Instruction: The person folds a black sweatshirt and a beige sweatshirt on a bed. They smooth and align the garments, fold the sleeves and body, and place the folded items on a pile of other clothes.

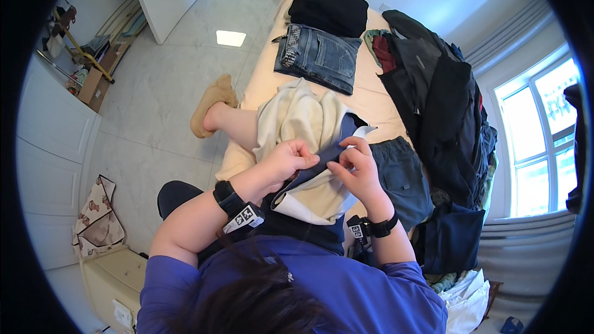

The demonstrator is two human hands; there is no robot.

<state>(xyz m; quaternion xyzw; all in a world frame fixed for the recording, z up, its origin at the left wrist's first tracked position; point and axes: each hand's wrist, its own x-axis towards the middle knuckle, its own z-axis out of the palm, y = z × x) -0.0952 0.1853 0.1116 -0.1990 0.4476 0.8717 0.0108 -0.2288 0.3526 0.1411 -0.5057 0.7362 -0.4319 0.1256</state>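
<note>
A cream-coloured garment [301,116] with a dark blue band lies bunched over my lap and bare leg. My left hand [297,162] pinches the edge of the dark band between thumb and forefinger. Just to the right, my right hand [355,162] is at the same band, its thumb against the cloth and its fingers bent; whether it grips cannot be told. A strip of white cloth [365,132] sticks out beyond its fingertips. Dark grey elastic-waist shorts [401,178] lie beside my right forearm.
On the bed [260,102], folded jeans [325,55] with a patterned belt lie before folded black clothing [329,7]. A long heap of dark clothes [441,97] runs along the right side. White cloth [468,294] is at the lower right, a cream cabinet [113,273] at the lower left.
</note>
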